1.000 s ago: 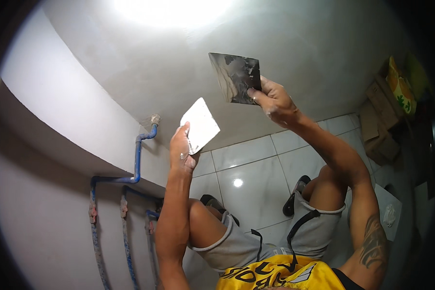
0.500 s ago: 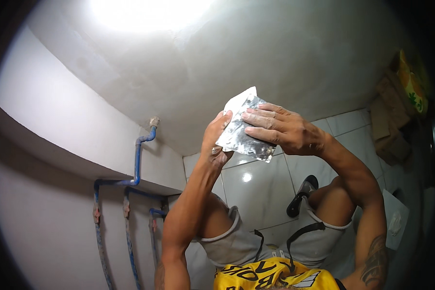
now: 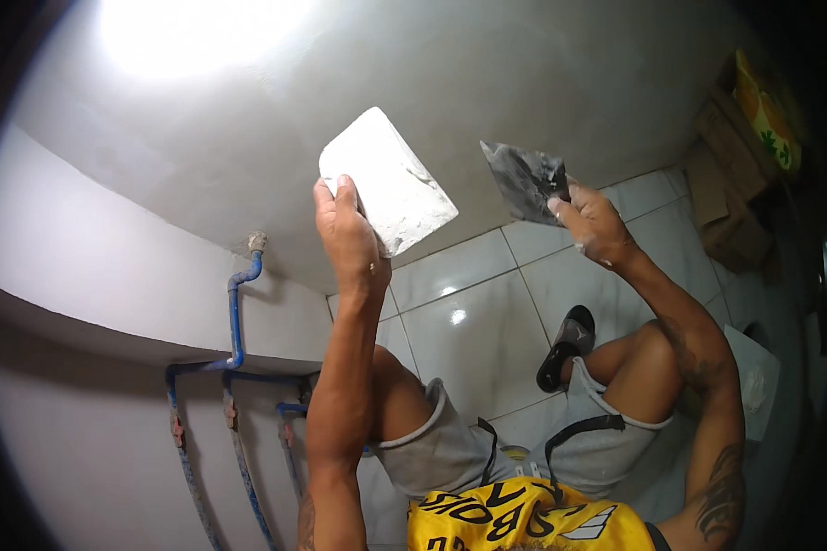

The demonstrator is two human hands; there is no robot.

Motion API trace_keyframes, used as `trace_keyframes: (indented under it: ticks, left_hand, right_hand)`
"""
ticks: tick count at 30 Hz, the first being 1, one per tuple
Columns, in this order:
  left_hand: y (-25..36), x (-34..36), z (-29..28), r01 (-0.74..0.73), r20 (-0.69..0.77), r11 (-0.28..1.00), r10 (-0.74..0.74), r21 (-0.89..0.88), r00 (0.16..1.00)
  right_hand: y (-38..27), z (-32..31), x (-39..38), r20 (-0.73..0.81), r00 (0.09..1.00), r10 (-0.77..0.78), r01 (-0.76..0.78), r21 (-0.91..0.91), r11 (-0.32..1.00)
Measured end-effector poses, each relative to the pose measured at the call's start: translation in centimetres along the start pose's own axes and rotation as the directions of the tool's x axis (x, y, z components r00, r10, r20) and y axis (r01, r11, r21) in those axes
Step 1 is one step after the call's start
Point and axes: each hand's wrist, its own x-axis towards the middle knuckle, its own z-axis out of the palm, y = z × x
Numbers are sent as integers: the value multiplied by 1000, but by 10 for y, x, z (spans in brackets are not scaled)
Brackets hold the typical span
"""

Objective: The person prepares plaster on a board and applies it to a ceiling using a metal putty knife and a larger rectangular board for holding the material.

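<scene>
My left hand (image 3: 347, 230) grips a flat four-sided plate (image 3: 390, 179) by its edge, with the thumb on top. White putty-like paste covers the face of this plate. To the right, apart from it, my right hand (image 3: 597, 220) holds a thin dark metal scraper blade (image 3: 524, 184) between thumb and fingers. The blade is tilted, with grey streaks and some white paste near the thumb. Bits of white paste cling to both hands. Whether either tool has a handle is hidden by my fingers.
A grey plastered wall (image 3: 413, 73) rises in front, above a tiled floor (image 3: 459, 335). Blue pipes (image 3: 235, 317) run along the white ledge at left. Cardboard (image 3: 717, 197) and a yellow bag (image 3: 763, 115) stand at far right. A white square with a paste smear (image 3: 753, 395) lies right of my leg.
My hands have drawn apart. The scraper blade has come off the plate and moved right; the plate has moved left and up, its white face now exposed.
</scene>
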Motion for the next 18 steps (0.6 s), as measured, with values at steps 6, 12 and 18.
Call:
trace_keyframes:
  ticks: [6,12,18]
  left_hand:
    - [-11,-14,25,-552,29,634,642,542,766]
    - [-20,-29,33,-798,388,86,840,596,380]
    - [-15,-26,47,-956,634,-40,757,291,161]
  right_hand:
    - [-20,29,-11,56,979,197,-179,700,691]
    - [-34,55,-12,60,976,210,-149,886,438]
    - [-38,51,-13,50,964,259,-157,900,408]
